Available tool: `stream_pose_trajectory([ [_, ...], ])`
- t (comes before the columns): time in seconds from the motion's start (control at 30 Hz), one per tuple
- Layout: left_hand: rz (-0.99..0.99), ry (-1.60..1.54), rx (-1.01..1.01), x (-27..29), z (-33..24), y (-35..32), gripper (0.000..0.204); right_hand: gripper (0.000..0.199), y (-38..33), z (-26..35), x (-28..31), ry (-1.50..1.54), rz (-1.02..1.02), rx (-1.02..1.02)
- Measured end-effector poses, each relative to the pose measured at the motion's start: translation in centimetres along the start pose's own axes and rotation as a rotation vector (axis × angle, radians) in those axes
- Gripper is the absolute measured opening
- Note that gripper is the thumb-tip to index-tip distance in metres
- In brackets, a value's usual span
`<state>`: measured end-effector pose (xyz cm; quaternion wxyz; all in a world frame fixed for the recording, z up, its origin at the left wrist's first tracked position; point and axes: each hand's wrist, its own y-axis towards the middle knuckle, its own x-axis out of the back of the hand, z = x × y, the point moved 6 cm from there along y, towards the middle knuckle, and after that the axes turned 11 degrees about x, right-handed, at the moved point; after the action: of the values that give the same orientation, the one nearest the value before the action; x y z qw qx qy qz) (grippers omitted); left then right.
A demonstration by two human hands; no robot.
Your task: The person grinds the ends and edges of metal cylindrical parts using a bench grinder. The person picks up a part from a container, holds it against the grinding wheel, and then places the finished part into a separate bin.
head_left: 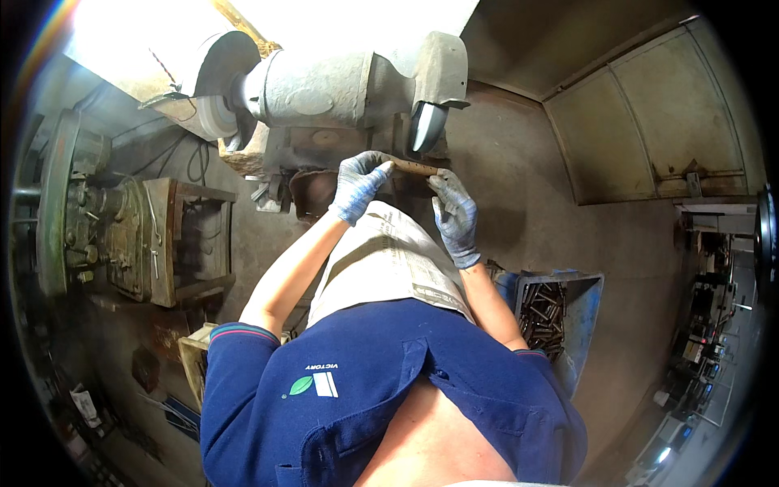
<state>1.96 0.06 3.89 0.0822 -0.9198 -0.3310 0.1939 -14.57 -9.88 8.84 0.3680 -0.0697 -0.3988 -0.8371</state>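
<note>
A short brown bar [414, 167] with a row of small dark marks lies level between my two gloved hands, just below the right wheel [428, 128] of a grey bench grinder [316, 88]. I cannot make out its exact kind. My left hand [359, 180] closes on its left end, thumb and fingers pinching it. At the other end, my right hand [454, 208] has its fingertips on the bar and its thumb apart, lower down. The bar appears a little apart from the wheel. Both gloves are grey-blue and worn.
To the left is the grinder's other wheel [217, 118], with a green machine [89, 219] farther left. A blue crate [588, 296] of metal pieces [542, 315] stands by my right forearm. A pale cloth [381, 256] covers my lap. Metal panels [649, 122] stand at far right.
</note>
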Motion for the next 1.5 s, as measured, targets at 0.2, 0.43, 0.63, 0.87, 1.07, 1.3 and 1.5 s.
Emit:
stream_pose_trajectory([
  [0.2, -0.053, -0.016, 0.065, -0.8, 1.5, 2.1, 0.012, 0.020, -0.4, -3.9, -0.3, -0.079, -0.030, -0.018],
  [0.43, -0.080, -0.122, 0.157, -2.8, 5.3, 5.0, 0.010, 0.014, -1.4, -8.2, 0.5, 0.212, -0.179, -0.315],
  [0.63, -0.128, -0.191, 0.225, -2.7, 5.0, 4.7, 0.008, 0.015, -1.3, -8.9, 0.0, 0.238, -0.139, -0.342],
  [0.87, -0.215, -0.110, 0.149, 0.7, 4.0, 4.7, 0.010, 0.018, -0.9, -9.0, -3.5, 0.295, -0.067, -0.313],
  [1.07, -0.221, -0.083, 0.186, 0.6, 3.6, 4.7, 0.010, 0.015, -1.3, -10.0, -3.7, 0.323, -0.124, -0.327],
  [1.3, -0.168, -0.123, 0.257, -2.5, 6.0, 6.3, 0.008, 0.021, -3.1, -12.5, -0.7, 0.271, -0.132, -0.472],
  [1.5, -0.163, -0.175, 0.285, -2.4, 5.9, 6.2, 0.008, 0.021, -2.7, -11.5, -0.8, 0.269, -0.112, -0.469],
])
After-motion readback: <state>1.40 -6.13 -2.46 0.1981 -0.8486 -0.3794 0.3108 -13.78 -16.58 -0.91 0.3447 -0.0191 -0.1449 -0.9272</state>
